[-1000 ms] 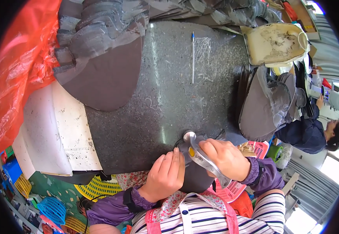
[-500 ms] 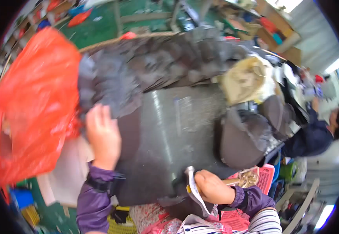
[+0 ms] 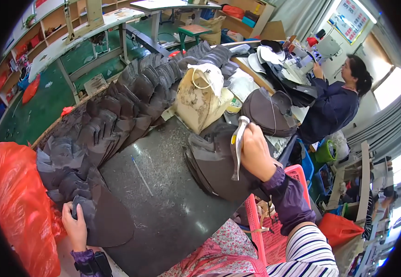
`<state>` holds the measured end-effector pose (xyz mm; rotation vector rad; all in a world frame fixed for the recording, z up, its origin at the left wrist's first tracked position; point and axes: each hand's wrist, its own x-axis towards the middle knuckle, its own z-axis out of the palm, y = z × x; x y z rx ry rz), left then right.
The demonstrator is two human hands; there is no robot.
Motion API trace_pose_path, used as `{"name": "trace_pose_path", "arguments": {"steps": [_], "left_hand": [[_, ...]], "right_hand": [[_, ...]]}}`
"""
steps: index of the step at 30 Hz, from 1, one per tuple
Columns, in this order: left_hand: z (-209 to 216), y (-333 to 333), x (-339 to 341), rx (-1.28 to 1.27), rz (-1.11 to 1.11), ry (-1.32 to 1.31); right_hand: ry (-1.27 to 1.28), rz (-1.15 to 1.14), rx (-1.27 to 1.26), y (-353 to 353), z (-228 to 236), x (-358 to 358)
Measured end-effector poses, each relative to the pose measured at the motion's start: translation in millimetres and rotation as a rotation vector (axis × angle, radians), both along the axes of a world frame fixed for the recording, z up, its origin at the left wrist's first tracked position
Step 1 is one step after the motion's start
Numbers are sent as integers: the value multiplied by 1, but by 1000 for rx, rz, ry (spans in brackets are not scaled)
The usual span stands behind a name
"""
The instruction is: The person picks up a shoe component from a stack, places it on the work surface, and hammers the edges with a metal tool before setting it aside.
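My left hand (image 3: 75,227) is closed at the near left of the dark table, its thumb and fingers pinching the edge of a dark brown cut piece (image 3: 110,220). This flat, rounded piece lies at the end of a long row of overlapping dark pieces (image 3: 103,124). In my right hand (image 3: 256,152) is a hammer, its slim curved metal head (image 3: 238,150) standing upright beside my fist; the fist hides most of the handle. Hammer and hand are above a stack of similar dark pieces (image 3: 214,168) on the right of the table.
A red plastic bag (image 3: 20,203) is at the left edge. Behind the right stack stand a stained cream container (image 3: 198,104) and a tied bundle of dark pieces (image 3: 270,111). A pink basket (image 3: 274,240) sits by my right forearm. A co-worker (image 3: 334,99) works at the far right.
The view has swung, showing more of the room. My right hand has carried the hammer from the table's near edge to above the right stack. My left hand now grips a dark piece.
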<state>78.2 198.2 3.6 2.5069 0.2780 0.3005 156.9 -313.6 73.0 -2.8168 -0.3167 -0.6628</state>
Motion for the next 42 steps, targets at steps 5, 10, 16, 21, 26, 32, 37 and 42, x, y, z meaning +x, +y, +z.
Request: {"name": "trace_pose_path", "arguments": {"steps": [5, 10, 16, 21, 26, 32, 37, 42], "left_hand": [[51, -29, -22, -299, -80, 50], [98, -72, -55, -995, 42, 75], [43, -160, -70, -1494, -127, 724], [0, -211, -83, -600, -577, 241], [24, -208, -66, -52, -671, 138], [10, -212, -76, -699, -535, 489], [15, -218, -76, -487, -571, 442], [21, -217, -53, -92, -748, 163]], "right_hand": [[23, 88, 93, 9, 2, 12], [49, 166, 132, 1, 19, -1], [180, 148, 317, -1, 34, -20], [99, 133, 216, 21, 57, -42], [411, 481, 178, 52, 59, -78], [836, 540, 391, 62, 27, -113], [904, 664, 400, 63, 25, -121], [911, 714, 352, 68, 0, -126]]}}
